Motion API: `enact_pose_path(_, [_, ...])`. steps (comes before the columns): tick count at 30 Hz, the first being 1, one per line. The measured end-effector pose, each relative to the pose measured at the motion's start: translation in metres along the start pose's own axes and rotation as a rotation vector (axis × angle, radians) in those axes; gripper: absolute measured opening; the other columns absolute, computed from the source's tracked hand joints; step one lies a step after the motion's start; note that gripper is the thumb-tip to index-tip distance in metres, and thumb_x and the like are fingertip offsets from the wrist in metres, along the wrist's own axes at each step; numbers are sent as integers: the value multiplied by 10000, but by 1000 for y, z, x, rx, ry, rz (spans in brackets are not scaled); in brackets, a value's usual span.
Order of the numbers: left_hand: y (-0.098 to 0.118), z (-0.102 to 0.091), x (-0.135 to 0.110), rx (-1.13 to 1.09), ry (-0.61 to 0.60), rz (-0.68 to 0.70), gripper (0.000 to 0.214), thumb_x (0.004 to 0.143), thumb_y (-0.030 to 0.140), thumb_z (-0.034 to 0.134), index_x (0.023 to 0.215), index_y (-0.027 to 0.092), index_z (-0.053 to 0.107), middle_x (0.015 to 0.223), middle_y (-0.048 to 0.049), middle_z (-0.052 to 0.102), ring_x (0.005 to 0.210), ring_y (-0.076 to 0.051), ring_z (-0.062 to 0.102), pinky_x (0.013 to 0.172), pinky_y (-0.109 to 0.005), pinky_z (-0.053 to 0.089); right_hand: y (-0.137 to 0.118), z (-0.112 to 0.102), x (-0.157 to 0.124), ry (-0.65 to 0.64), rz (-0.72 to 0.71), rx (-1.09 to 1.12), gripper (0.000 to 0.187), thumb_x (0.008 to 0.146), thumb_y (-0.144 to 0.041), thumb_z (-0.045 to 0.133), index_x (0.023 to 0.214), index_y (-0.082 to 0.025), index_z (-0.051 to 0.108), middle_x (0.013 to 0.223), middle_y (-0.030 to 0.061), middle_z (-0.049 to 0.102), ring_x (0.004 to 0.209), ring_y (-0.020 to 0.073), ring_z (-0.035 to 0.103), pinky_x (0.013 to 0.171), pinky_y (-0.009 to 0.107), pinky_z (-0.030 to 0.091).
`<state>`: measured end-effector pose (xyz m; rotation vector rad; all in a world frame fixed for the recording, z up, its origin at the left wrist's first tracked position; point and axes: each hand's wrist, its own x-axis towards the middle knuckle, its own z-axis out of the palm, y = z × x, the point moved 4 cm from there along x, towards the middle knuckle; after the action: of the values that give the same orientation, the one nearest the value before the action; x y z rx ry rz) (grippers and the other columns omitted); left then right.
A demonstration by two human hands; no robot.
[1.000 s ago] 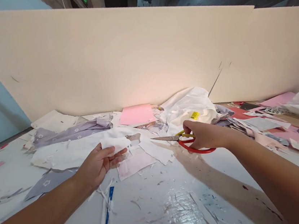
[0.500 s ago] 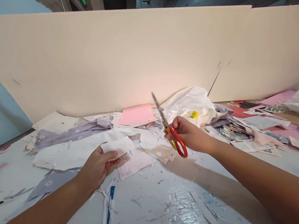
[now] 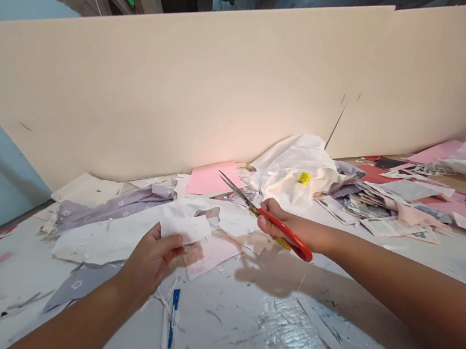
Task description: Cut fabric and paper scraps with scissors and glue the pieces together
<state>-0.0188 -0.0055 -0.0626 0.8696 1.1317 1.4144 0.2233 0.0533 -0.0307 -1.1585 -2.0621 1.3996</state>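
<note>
My left hand point(image 3: 159, 253) pinches a small white fabric piece point(image 3: 186, 228) between thumb and fingers, above the table. In my right hand point(image 3: 280, 223) is a pair of scissors point(image 3: 285, 232) with red and yellow handles. Their blades point up and left, above the scraps and apart from the white piece. Beneath my left hand lie a long white fabric piece point(image 3: 97, 240) and a pale pink scrap point(image 3: 209, 259). Lavender flowered cloth point(image 3: 121, 206) is behind them.
A cream partition point(image 3: 162, 92) runs along the back. A white plastic bag point(image 3: 296, 162) with a yellow label leans there, beside a pink sheet point(image 3: 215, 178). Stacked fabric pieces point(image 3: 382, 207) lie to the right. A blue-and-white strip point(image 3: 173, 317) and thread scraps lie in front.
The scissors have tilted lower and turned leftward, so the blades now point more to the left. My left hand has barely moved, and the white piece is turned slightly.
</note>
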Motion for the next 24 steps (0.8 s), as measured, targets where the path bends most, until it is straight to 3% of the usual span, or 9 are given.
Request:
enact_pose_path(6, [0, -11, 6, -51, 155, 40, 212, 608, 152, 687, 656, 183, 482, 589, 47, 575, 722, -152, 634, 624, -246, 498, -2, 2, 4, 125, -132, 21, 454, 725, -644, 455, 796, -222, 302, 698, -26, 475, 606, 109, 472, 509, 222, 385])
enact_pose_path(15, [11, -11, 6, -35, 285, 132, 238, 630, 211, 708, 698, 200, 480, 733, 65, 625, 831, -130, 634, 597, -186, 459, -21, 25, -22, -118, -30, -162, 398, 758, -581, 477, 829, -200, 388, 732, 26, 557, 647, 147, 524, 505, 229, 389])
enact_pose_path(19, [16, -10, 5, -41, 272, 163, 245, 620, 248, 719, 715, 202, 498, 761, 58, 629, 824, -130, 630, 600, -198, 457, -28, 28, -28, -132, -7, -251, 416, 755, -606, 451, 813, -200, 385, 715, 18, 547, 609, 137, 497, 490, 226, 365])
enact_pose_path(24, [18, -7, 3, -44, 207, 180, 253, 612, 279, 726, 705, 198, 506, 737, 49, 608, 834, -138, 606, 600, -210, 458, -36, 32, -33, -138, -98, -313, 367, 754, -555, 491, 810, -202, 406, 730, -16, 524, 585, 102, 396, 526, 222, 339])
